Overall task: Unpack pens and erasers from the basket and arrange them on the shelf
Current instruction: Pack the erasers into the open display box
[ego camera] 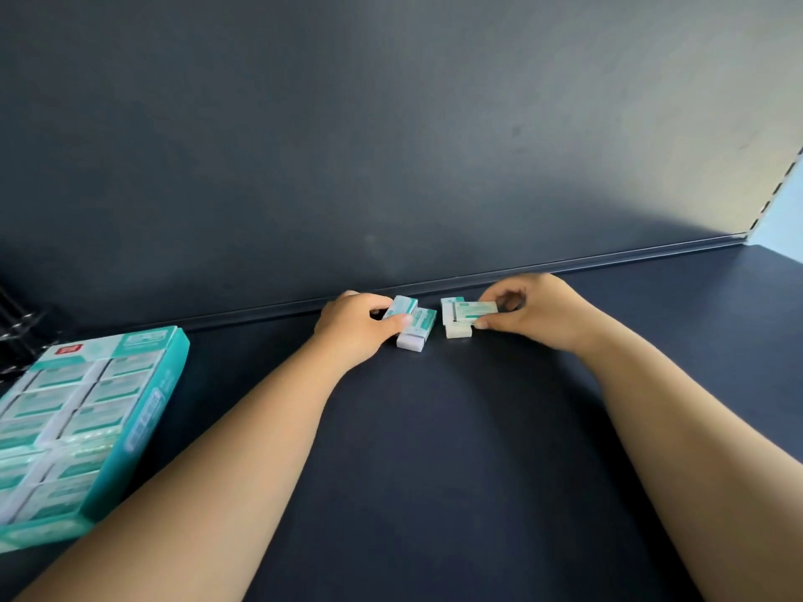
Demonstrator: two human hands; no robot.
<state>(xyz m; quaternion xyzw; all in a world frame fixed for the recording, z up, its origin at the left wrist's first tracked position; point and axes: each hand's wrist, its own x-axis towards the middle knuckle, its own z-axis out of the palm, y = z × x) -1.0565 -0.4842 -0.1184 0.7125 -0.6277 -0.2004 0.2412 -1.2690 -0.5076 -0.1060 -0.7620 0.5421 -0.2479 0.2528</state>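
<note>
Two small groups of white erasers in teal sleeves lie near the back of the dark shelf point(478, 427). My left hand point(356, 325) pinches the top eraser point(402, 307) of the left group, which rests on another eraser point(419, 332). My right hand point(539, 310) pinches an eraser point(476, 311) lying across the right group, over a second eraser point(458, 331). At the left edge sits a teal display box point(143, 410) filled with several more erasers.
The shelf's dark back wall point(391, 145) rises just behind the erasers. A black wire basket point(17, 332) shows at the far left behind the box. A white slotted upright point(778, 202) stands at the right end.
</note>
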